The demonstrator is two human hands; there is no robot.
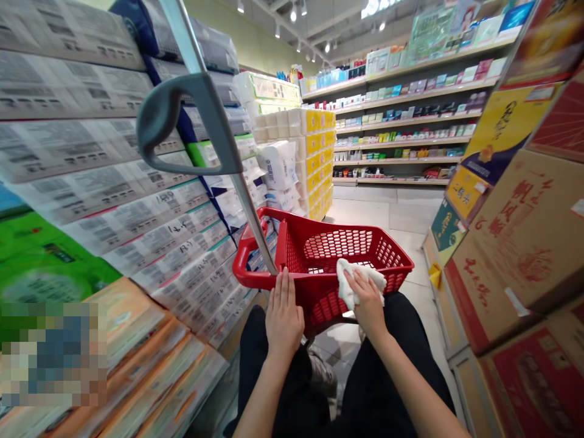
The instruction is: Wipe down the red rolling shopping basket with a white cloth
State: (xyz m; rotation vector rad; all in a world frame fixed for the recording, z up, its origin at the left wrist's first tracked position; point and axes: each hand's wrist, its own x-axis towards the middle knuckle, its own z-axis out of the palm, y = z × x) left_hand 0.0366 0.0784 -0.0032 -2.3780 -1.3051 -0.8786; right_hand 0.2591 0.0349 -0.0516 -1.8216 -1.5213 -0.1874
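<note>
A red plastic shopping basket (pixel 319 286) with perforated walls stands in front of my knees. From its left end rises a metal pole (pixel 256 225) bearing a grey handle (pixel 230 143). My left hand (pixel 283 316) lies flat against the basket's near side, close to the foot of the pole, its fingers stretched out. On the near rim, further right, my right hand (pixel 368 304) presses a bunched white cloth (pixel 343 286). Part of the cloth is hidden under that hand.
Wrapped paper packs (pixel 118 152) are stacked high on the left, with orange packs (pixel 150 359) lower down. Cardboard cartons (pixel 515 243) line the right side. Behind the basket stand yellow-and-white packs (pixel 314 158), and stocked shelves (pixel 410 143) cross the back. Pale floor tiles (pixel 401 216) show between.
</note>
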